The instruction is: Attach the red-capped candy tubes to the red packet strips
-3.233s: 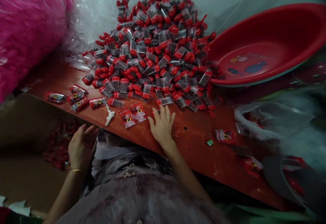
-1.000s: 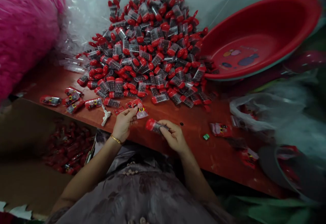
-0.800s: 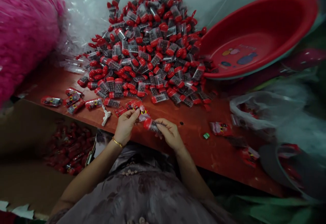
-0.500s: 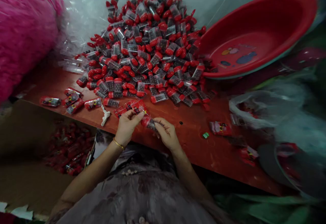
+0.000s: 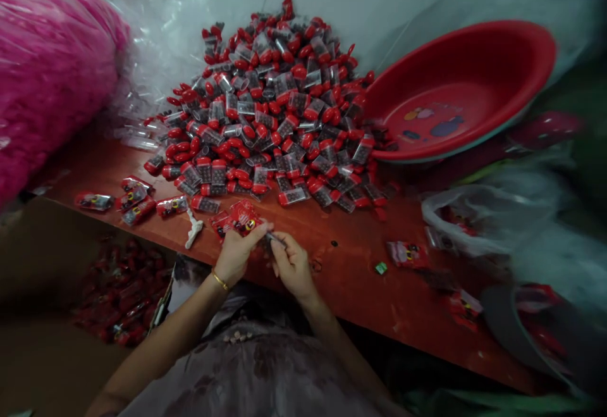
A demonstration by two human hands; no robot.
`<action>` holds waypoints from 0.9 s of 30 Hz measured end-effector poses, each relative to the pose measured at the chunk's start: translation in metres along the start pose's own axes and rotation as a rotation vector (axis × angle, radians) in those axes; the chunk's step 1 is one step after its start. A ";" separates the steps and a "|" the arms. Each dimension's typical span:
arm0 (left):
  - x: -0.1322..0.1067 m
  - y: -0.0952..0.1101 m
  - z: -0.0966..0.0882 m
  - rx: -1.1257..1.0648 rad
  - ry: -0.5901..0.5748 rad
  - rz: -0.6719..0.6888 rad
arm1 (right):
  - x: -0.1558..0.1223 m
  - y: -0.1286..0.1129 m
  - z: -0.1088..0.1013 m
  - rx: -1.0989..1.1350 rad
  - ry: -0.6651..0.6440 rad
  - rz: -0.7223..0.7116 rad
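Note:
My left hand [image 5: 237, 254], with a gold bracelet at the wrist, is closed, thumb against fingers. A red printed wrapper [image 5: 245, 214] sticks out beyond its fingers. My right hand [image 5: 291, 266] pinches a small clear tube [image 5: 275, 238] whose near end meets the left fingertips; the fingers partly hide it. Both hands are close together above the front edge of the red-brown table [image 5: 351, 278]. Another red printed wrapper [image 5: 220, 224] lies beside the left hand. Behind the hands rises a large pile of clear tubes with red caps [image 5: 265, 113].
Several wrapped tubes [image 5: 137, 202] and a crumpled white scrap [image 5: 193, 230] lie at left. A red basin [image 5: 455, 94] leans at the pile's right. Pink goods fill a plastic bag [image 5: 57, 62]. Below the edge are more red packages [image 5: 123, 297]. A green piece [image 5: 380, 268] lies right.
The view has tilted slightly upward. My right hand has moved left and turned, and the tube's red end is no longer visible. The wrapper at my left hand has shifted a little left.

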State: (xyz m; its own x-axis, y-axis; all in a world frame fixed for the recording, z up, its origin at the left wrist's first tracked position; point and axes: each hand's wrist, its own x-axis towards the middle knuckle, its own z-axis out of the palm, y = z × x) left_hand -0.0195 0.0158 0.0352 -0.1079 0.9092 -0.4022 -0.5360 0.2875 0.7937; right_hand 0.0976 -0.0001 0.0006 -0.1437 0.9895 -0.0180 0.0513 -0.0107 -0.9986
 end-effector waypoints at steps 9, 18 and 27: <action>0.007 0.010 0.001 0.040 -0.162 -0.056 | 0.003 -0.005 0.000 0.226 -0.045 0.001; -0.008 -0.003 -0.007 -0.001 -0.231 -0.117 | 0.008 -0.007 0.012 0.074 -0.007 -0.072; -0.025 0.027 -0.066 -0.125 -0.149 -0.170 | 0.031 -0.002 0.019 -0.653 0.040 -0.592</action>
State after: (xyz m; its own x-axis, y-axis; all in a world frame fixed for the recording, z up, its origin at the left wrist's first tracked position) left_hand -0.0868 -0.0191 0.0366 0.1124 0.8879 -0.4461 -0.6363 0.4092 0.6540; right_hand 0.0741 0.0280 0.0008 -0.2920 0.8108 0.5072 0.5357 0.5780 -0.6155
